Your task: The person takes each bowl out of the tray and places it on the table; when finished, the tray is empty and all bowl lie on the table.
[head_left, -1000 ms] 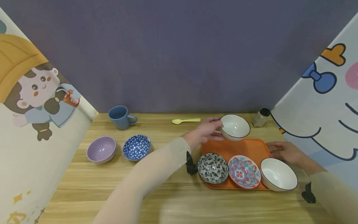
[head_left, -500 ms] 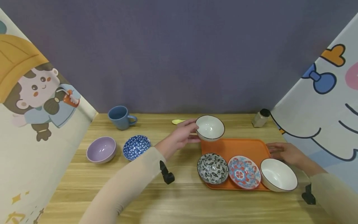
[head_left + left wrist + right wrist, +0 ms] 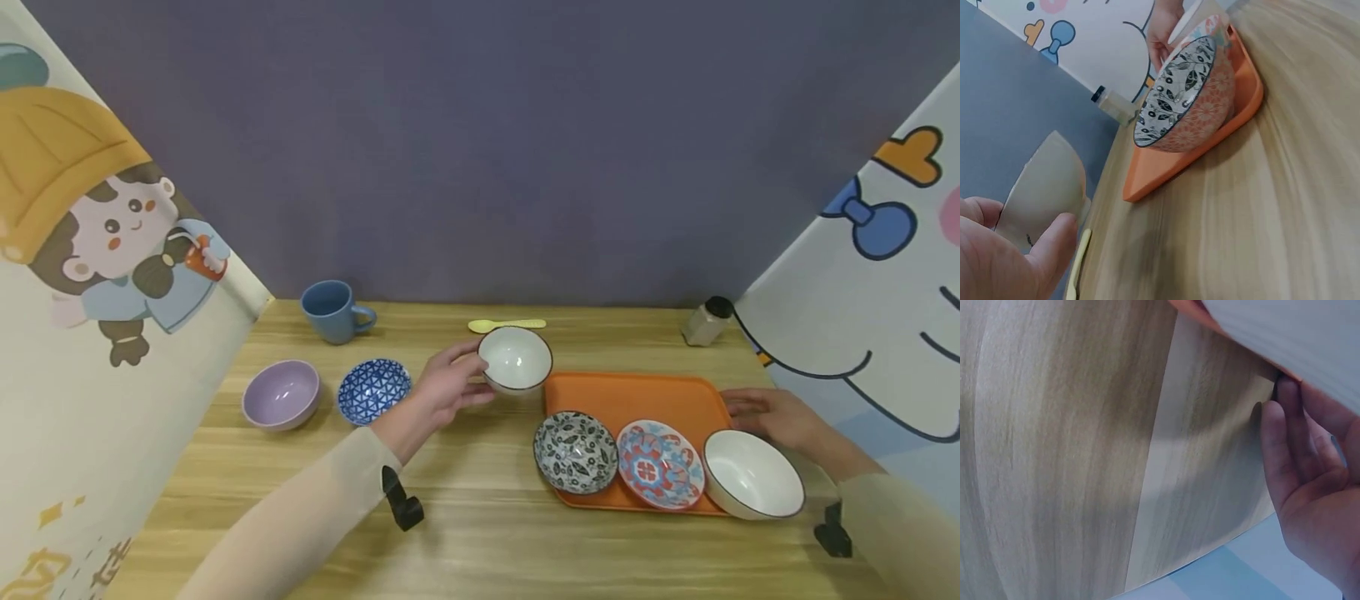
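My left hand [image 3: 442, 385] grips a white bowl [image 3: 515, 358] with a dark rim by its left side, thumb and fingers spread around the wall. In the left wrist view the same bowl [image 3: 1047, 187] hangs tilted above the wooden table. My right hand [image 3: 772, 417] is at the right edge of an orange tray [image 3: 630, 392], its fingertips touching the edge; the right wrist view shows these fingers [image 3: 1275, 444] loosely bent. Along the tray's front sit a black-and-white leaf-patterned bowl [image 3: 576, 452], a red-and-blue patterned dish [image 3: 661, 465] and a larger white bowl [image 3: 753, 475].
On the left stand a blue mug [image 3: 333, 312], a purple bowl [image 3: 281, 395] and a blue-and-white patterned bowl [image 3: 373, 390]. A yellow spoon [image 3: 506, 325] lies near the back wall. A black-capped shaker [image 3: 707, 322] stands at the back right. Walls close off three sides.
My left hand has carried the white bowl leftward from above the tray's back to beyond its left edge. The right hand has stayed at the tray's edge. The head view has shifted slightly.
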Available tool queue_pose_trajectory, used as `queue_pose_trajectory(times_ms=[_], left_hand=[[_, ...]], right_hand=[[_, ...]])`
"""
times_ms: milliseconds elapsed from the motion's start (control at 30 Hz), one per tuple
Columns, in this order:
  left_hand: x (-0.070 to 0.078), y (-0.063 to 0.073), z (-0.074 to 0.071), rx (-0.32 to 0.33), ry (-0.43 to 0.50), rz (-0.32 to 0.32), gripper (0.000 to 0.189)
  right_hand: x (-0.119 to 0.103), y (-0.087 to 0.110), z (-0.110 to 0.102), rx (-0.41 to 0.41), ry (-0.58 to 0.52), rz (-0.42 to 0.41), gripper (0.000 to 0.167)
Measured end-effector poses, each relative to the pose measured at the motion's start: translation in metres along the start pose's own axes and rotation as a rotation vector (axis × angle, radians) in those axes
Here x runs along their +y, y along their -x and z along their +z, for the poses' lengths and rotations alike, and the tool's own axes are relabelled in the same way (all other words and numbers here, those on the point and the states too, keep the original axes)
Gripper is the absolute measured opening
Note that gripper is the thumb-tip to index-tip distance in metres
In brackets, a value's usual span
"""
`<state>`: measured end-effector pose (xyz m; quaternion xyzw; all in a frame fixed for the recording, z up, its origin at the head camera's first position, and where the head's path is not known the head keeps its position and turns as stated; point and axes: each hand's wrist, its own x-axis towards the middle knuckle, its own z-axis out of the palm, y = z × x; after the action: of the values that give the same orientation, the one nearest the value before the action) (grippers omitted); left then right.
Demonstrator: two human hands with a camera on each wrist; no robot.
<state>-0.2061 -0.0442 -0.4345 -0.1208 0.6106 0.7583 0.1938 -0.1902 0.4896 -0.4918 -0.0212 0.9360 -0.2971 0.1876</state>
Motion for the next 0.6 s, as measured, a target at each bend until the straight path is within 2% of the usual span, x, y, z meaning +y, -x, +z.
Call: queue_pose_trajectory(times_ms=[300,600], left_hand=[[-0.018,0.011,-0.014,0.096,0.032,0.017,0.065],[-0.039,0.015,-0.026,0.151,0.036,0.043,0.068]], right_hand=[[0.000,0.003,0.001,-0.016,-0.018,0.005,0.062],[-0.003,0.002,0.001,-0.018,-0.015,0.019,0.060]])
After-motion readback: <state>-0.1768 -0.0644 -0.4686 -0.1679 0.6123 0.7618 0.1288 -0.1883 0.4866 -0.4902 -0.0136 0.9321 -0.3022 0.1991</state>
